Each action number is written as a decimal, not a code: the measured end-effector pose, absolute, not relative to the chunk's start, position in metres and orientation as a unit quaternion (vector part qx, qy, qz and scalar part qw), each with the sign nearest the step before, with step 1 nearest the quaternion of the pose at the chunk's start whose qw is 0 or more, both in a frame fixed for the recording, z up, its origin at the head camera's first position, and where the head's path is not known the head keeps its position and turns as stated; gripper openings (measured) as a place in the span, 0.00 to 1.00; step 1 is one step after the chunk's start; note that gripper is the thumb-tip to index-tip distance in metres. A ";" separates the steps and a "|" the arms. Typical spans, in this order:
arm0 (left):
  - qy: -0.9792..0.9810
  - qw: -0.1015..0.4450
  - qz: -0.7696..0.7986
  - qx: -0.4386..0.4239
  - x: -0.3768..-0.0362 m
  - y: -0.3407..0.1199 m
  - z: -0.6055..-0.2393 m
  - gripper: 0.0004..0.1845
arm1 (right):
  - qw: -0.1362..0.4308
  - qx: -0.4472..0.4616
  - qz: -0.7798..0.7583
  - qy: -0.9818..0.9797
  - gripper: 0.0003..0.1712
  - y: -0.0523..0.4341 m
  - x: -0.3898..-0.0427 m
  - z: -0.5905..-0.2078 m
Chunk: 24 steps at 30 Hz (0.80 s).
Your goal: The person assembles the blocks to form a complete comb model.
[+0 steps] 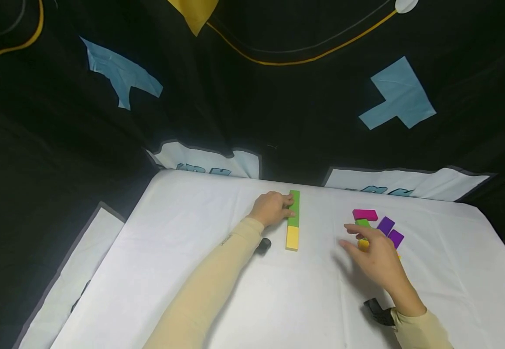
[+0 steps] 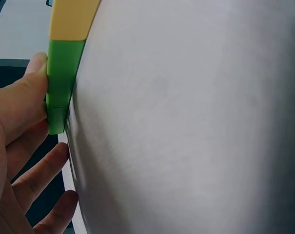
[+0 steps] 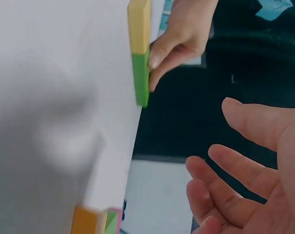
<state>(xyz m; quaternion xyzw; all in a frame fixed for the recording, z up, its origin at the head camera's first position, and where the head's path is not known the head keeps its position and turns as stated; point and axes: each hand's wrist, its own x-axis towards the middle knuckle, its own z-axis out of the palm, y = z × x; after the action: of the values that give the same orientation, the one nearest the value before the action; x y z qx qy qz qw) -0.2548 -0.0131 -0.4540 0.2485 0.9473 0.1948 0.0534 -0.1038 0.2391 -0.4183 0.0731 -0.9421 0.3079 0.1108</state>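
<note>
Only cut-off blue letters on the backdrop cloth, none readable.

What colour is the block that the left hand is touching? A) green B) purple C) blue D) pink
A: the left hand has its fingers against the side of the green block, which lies end to end with the yellow block on the white table.
</note>
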 end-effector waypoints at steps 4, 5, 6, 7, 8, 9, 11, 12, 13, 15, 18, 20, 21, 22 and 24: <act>0.949 0.052 0.191 0.246 -0.255 -0.014 -0.454 0.25 | 0.127 0.068 0.308 -0.941 0.23 0.252 -0.100 -0.419; 0.949 0.052 0.192 0.246 -0.255 -0.014 -0.454 0.25 | 0.129 0.064 0.305 -0.941 0.24 0.255 -0.099 -0.419; 0.949 0.052 0.192 0.246 -0.255 -0.014 -0.454 0.25 | 0.129 0.059 0.303 -0.942 0.24 0.258 -0.097 -0.419; 0.948 0.051 0.193 0.247 -0.255 -0.014 -0.455 0.25 | 0.128 0.052 0.300 -0.944 0.25 0.262 -0.096 -0.420; 0.948 0.051 0.195 0.247 -0.255 -0.014 -0.455 0.25 | 0.124 0.043 0.296 -0.946 0.26 0.265 -0.095 -0.420; 0.948 0.052 0.196 0.247 -0.254 -0.014 -0.455 0.25 | 0.116 0.032 0.293 -0.948 0.27 0.268 -0.094 -0.420; 0.947 0.054 0.199 0.246 -0.254 -0.013 -0.455 0.25 | 0.102 0.012 0.286 -0.953 0.29 0.274 -0.092 -0.420; 0.947 0.055 0.199 0.245 -0.254 -0.013 -0.455 0.25 | 0.095 0.004 0.282 -0.955 0.30 0.277 -0.091 -0.421; 0.947 0.056 0.200 0.244 -0.254 -0.013 -0.455 0.25 | 0.089 -0.003 0.275 -0.957 0.30 0.279 -0.091 -0.421; 0.947 0.056 0.201 0.242 -0.253 -0.012 -0.455 0.25 | 0.081 -0.014 0.265 -0.961 0.30 0.283 -0.090 -0.423; 0.947 0.054 0.202 0.242 -0.253 -0.013 -0.455 0.25 | 0.079 -0.019 0.250 -0.965 0.29 0.288 -0.091 -0.427; 0.947 0.052 0.202 0.244 -0.252 -0.013 -0.455 0.25 | 0.070 -0.024 0.247 -0.966 0.30 0.291 -0.092 -0.429; 0.947 0.050 0.201 0.244 -0.252 -0.013 -0.454 0.25 | 0.065 -0.026 0.248 -0.966 0.30 0.293 -0.092 -0.430; 0.947 0.049 0.201 0.245 -0.252 -0.013 -0.454 0.25 | 0.059 -0.027 0.248 -0.966 0.30 0.294 -0.093 -0.431; 0.947 0.047 0.199 0.246 -0.252 -0.013 -0.454 0.25 | 0.044 -0.031 0.248 -0.967 0.32 0.296 -0.094 -0.433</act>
<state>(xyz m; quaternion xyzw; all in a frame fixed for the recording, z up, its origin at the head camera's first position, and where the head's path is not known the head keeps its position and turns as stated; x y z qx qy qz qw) -0.2523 -0.0133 -0.4541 0.2459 0.9475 0.1988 0.0474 -0.0944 0.2955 -0.4335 -0.0308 -0.9673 0.2480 0.0437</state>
